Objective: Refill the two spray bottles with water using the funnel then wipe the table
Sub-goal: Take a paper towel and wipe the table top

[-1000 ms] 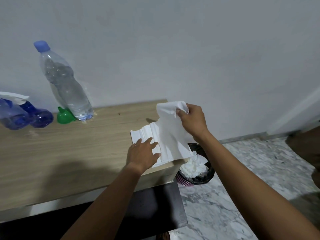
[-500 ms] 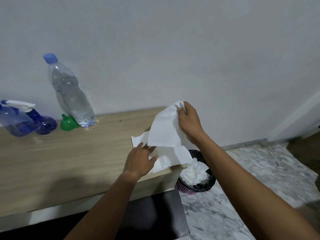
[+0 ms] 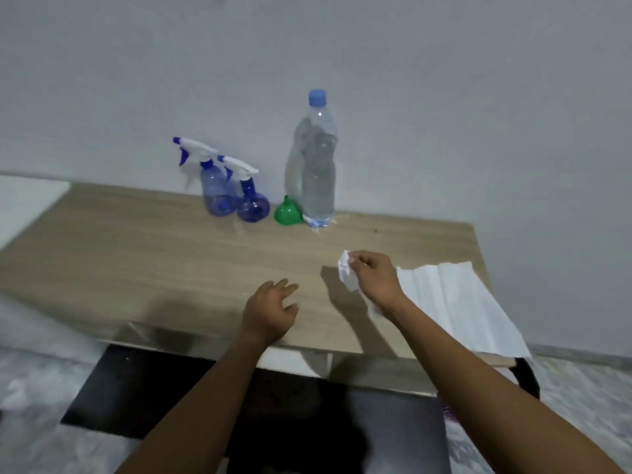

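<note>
Wiping step in hand, I judge. My right hand (image 3: 374, 280) pinches a crumpled tissue (image 3: 346, 270) in front of the water bottle (image 3: 316, 169); my left hand (image 3: 270, 311) is open, holding nothing. Spray bottles (image 3: 232, 196) and funnel (image 3: 288, 212) stand left of that bottle. Next: press the tissue onto the table (image 3: 136, 254).

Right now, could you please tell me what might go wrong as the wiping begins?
1. The tissue stack overhangs the right corner of the table; a stray brush could push it off.
2. The tall bottle, funnel and spray bottles stand close together at the wall; a wide wipe with the tissue might topple them.
</note>
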{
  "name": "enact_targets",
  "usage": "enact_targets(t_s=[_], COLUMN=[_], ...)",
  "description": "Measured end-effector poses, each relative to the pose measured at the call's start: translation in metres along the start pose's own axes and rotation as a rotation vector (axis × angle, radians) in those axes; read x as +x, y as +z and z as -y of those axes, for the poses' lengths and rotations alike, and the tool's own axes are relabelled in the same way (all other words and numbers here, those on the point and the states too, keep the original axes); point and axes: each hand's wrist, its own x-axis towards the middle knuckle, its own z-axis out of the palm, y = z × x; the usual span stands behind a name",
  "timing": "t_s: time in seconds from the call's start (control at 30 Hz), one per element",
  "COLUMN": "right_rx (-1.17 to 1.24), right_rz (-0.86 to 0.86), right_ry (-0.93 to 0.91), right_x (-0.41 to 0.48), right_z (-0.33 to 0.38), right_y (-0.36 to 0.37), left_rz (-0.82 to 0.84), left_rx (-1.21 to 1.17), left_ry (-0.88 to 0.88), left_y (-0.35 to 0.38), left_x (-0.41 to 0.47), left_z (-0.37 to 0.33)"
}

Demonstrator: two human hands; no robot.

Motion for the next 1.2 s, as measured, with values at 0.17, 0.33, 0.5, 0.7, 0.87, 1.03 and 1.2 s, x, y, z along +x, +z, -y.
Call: enact_targets(t_s=[0.17,0.33,0.5,0.7,0.87,1.03,1.2], right_rx=[-0.072,-0.338,-0.434,-0.464,-0.593,-0.754,-0.845], right_rz=[0.158,0.196,0.137,0.126,0.237,0.351,0.404], right_ry=[-0.045,-0.119,-0.202,-0.24,-0.26,-0.298,-0.415], right_x=[0.014,0.044,0.077,0.109,0.118,0.119,0.107], right_z=[0.038,0.074,0.103,0.116,0.087,0.066,0.051], right_y=[0.119,0.217,0.293,0.349,0.376,0.393,0.401], left_rz=[-0.038,-0.076,0.005,0.268,0.272,0.274,0.257], left_rx=[0.005,0.063,0.1,0.173,0.161,0.166,0.127], left_ry=[-0.076,-0.08,-0.163,-0.12,-0.1,-0.094,-0.096], left_y=[-0.07,-0.122,-0.154,-0.169,-0.172,-0.171,-0.169], left_x=[0.007,0.033,0.06,0.074,0.078,0.081,0.082], left_z=[0.096,0.183,0.245,0.285,0.289,0.293,0.297])
